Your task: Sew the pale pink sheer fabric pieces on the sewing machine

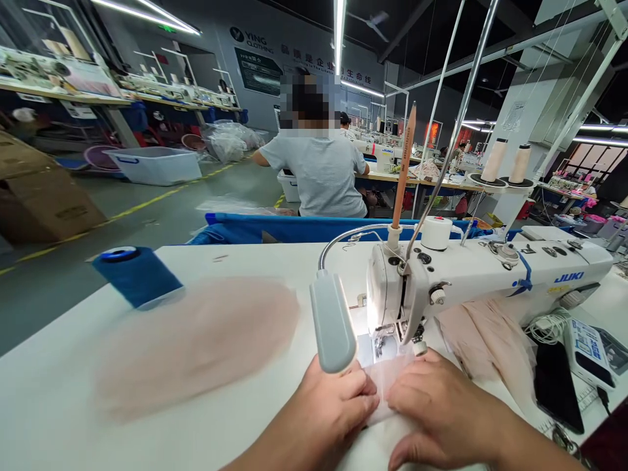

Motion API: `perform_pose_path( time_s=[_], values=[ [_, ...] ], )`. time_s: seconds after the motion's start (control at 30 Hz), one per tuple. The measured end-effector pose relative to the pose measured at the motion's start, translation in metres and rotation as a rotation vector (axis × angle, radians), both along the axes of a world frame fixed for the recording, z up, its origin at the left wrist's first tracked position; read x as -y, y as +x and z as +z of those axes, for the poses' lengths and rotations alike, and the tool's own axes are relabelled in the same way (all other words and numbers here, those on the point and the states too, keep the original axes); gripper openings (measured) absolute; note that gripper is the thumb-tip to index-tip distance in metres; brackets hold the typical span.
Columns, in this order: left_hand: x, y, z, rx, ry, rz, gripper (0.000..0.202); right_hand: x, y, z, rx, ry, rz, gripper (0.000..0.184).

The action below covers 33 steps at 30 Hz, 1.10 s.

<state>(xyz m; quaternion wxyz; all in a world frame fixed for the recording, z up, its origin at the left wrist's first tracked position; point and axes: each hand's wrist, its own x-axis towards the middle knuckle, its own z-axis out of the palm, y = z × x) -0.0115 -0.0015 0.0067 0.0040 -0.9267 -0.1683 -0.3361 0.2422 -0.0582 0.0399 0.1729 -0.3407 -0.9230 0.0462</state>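
A white JUKI sewing machine (481,268) stands on the table, its needle area lit. Under its presser foot (385,345) lies a piece of sheer pale-pink fabric (385,379). On the left of this piece, my left hand (338,396) has its fingers curled shut on the fabric edge. My right hand (441,405) rests over the right side of the fabric, fingers lying on it and thumb apart. A grey lamp head (333,320) hangs just above my left hand and covers part of it.
More sheer pink fabric (196,347) lies left, beside a blue thread cone (137,275). Right of the machine's needle end is bunched pink fabric (490,340), near a black phone (559,386) and a white device (589,350). A seated person (318,170) is ahead.
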Motion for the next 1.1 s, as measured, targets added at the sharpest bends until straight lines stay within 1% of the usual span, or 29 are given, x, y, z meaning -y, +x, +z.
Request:
perform_pose_path(
  time_s=[0.1,0.2,0.37,0.5,0.57,0.63,0.7,0.8,0.87,0.97,1.1],
  values=[
    [0.000,0.001,0.000,0.004,-0.033,0.007,0.033,-0.002,0.001,0.000,0.015,0.021,-0.010,0.056],
    [-0.001,0.002,-0.001,0.019,-0.077,0.049,0.032,-0.004,0.001,0.000,0.006,0.043,-0.020,0.055],
    [-0.005,0.003,-0.001,0.034,-0.104,0.104,0.034,-0.007,0.001,0.001,-0.008,0.093,-0.052,0.043],
    [-0.007,0.004,-0.004,0.073,-0.116,0.144,0.041,-0.007,0.001,0.004,0.063,0.062,-0.087,0.037],
    [-0.007,0.003,-0.004,0.064,-0.108,0.124,0.038,-0.007,0.000,0.004,0.077,0.038,-0.087,0.035],
    [-0.006,0.002,0.001,0.033,-0.095,0.087,0.033,-0.006,0.000,0.003,0.076,0.024,-0.083,0.034],
    [-0.006,0.000,0.010,-0.011,-0.090,0.058,0.031,-0.006,0.000,0.001,0.069,0.016,-0.080,0.032],
    [-0.008,-0.002,0.025,-0.061,-0.094,0.040,0.033,-0.007,0.000,-0.003,0.056,0.005,-0.086,0.033],
    [-0.009,-0.003,0.033,-0.071,-0.105,0.042,0.035,-0.008,-0.001,-0.005,0.045,0.001,-0.093,0.032],
    [-0.011,-0.003,0.036,-0.083,-0.113,0.045,0.037,-0.009,-0.001,-0.007,0.029,-0.005,-0.097,0.033],
    [-0.009,-0.001,0.036,-0.106,-0.099,0.036,0.037,-0.008,-0.001,-0.008,0.013,-0.007,-0.104,0.035]
  ],
)
